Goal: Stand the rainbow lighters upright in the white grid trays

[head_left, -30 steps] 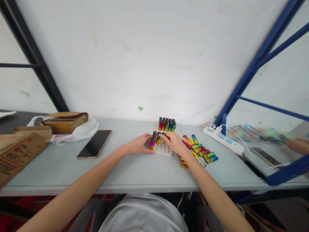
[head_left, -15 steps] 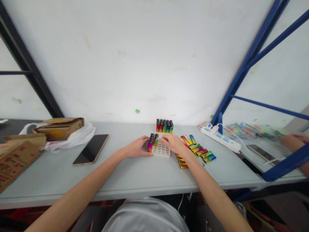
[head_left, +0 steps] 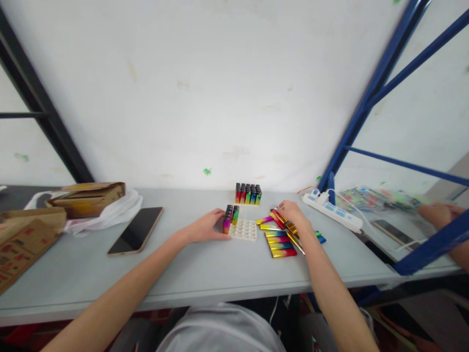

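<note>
A white tray with round holes (head_left: 247, 230) lies on the grey table. Several colourful lighters with black tops (head_left: 227, 220) stand upright along its left side. My left hand (head_left: 207, 226) is beside them, thumb and fingers apart around the tray's left edge. My right hand (head_left: 291, 214) is over a pile of loose shiny lighters (head_left: 280, 244) to the right; its fingertips are closed at a red and gold one, partly hidden. Behind the tray, a block of upright lighters (head_left: 248, 194) stands near the wall.
A phone (head_left: 136, 231) lies at left, beside cardboard boxes (head_left: 32, 239) and a white plastic bag (head_left: 124, 208). A power strip (head_left: 333, 212) with a cable lies at right, by a blue metal frame (head_left: 361, 122). Another person's hand (head_left: 436, 215) shows at far right.
My right hand has moved right, from the tray to the loose lighters, some of which have shifted. Another lighter now stands in the tray's second column. My left hand stays at the tray.
</note>
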`<state>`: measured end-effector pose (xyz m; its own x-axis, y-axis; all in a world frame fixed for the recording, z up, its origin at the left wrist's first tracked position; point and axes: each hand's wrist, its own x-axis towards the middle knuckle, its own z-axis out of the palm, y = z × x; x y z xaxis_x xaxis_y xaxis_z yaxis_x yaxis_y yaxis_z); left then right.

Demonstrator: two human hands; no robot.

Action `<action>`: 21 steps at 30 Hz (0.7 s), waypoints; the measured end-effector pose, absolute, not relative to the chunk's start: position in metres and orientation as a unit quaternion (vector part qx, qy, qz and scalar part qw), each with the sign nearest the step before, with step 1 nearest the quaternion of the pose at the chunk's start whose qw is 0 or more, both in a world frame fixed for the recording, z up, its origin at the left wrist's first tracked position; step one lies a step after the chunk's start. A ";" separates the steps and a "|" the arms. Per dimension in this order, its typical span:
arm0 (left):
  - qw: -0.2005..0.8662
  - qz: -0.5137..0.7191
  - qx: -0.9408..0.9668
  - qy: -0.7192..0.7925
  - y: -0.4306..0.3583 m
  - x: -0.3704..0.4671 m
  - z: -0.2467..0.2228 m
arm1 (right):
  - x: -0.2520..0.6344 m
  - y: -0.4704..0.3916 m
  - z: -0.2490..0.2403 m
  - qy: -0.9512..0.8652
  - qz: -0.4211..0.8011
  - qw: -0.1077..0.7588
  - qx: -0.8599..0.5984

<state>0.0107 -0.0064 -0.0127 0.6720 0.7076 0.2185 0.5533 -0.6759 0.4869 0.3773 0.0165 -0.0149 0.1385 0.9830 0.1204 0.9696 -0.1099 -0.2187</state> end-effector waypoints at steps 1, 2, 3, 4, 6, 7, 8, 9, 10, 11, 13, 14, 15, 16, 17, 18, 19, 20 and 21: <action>0.193 0.199 0.894 0.353 -0.007 0.011 -0.012 | 0.376 0.017 -0.015 -0.658 0.029 0.124 -0.742; 0.191 0.200 0.894 0.352 -0.007 0.011 -0.012 | 0.376 0.017 -0.015 -0.661 0.030 0.125 -0.739; 0.189 0.200 0.894 0.352 -0.007 0.011 -0.012 | 0.375 0.017 -0.015 -0.664 0.030 0.129 -0.736; 0.188 0.201 0.894 0.353 -0.007 0.011 -0.012 | 0.375 0.017 -0.014 -0.667 0.027 0.133 -0.733; 0.185 0.201 0.894 0.355 -0.007 0.011 -0.012 | 0.373 0.016 -0.012 -0.672 0.014 0.149 -0.725; 0.185 0.201 0.894 0.356 -0.007 0.011 -0.012 | 0.370 0.016 -0.010 -0.673 0.009 0.175 -0.718; 0.186 0.200 0.893 0.357 -0.007 0.011 -0.011 | 0.367 0.016 -0.009 -0.675 0.017 0.214 -0.706; 0.187 0.200 0.893 0.356 -0.007 0.011 -0.011 | 0.363 0.015 -0.007 -0.679 0.044 0.265 -0.684; 0.187 0.199 0.894 0.356 -0.007 0.011 -0.011 | 0.357 0.014 -0.005 -0.681 0.092 0.322 -0.651; 0.188 0.198 0.894 0.355 -0.007 0.011 -0.011 | 0.350 0.013 -0.004 -0.680 0.153 0.379 -0.608; 0.188 0.195 0.896 0.352 -0.007 0.011 -0.011 | 0.332 0.009 -0.002 -0.663 0.283 0.468 -0.511; 0.189 0.195 0.896 0.352 -0.007 0.011 -0.011 | 0.323 0.007 -0.001 -0.650 0.332 0.498 -0.469; 0.190 0.196 0.896 0.351 -0.007 0.011 -0.011 | 0.313 0.004 0.000 -0.632 0.372 0.523 -0.434; 0.192 0.196 0.896 0.349 -0.007 0.011 -0.011 | 0.304 0.001 0.001 -0.614 0.408 0.537 -0.409; 0.194 0.196 0.896 0.347 -0.008 0.011 -0.011 | 0.296 -0.001 0.002 -0.597 0.440 0.542 -0.396; 0.195 0.195 0.897 0.345 -0.008 0.011 -0.011 | 0.288 -0.004 0.002 -0.580 0.465 0.541 -0.394; 0.195 0.193 0.898 0.344 -0.008 0.012 -0.011 | 0.282 -0.006 0.003 -0.566 0.481 0.535 -0.401; 0.195 0.191 0.898 0.344 -0.007 0.012 -0.011 | 0.278 -0.008 0.003 -0.557 0.489 0.529 -0.414; 0.194 0.191 0.898 0.346 -0.007 0.012 -0.011 | 0.274 -0.010 0.004 -0.551 0.489 0.524 -0.428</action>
<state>0.0121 -0.0074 -0.0112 0.6884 0.6949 0.2079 0.5468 -0.6856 0.4806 0.2739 -0.0101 0.0036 -0.0848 0.9835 0.1595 -0.0410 0.1565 -0.9868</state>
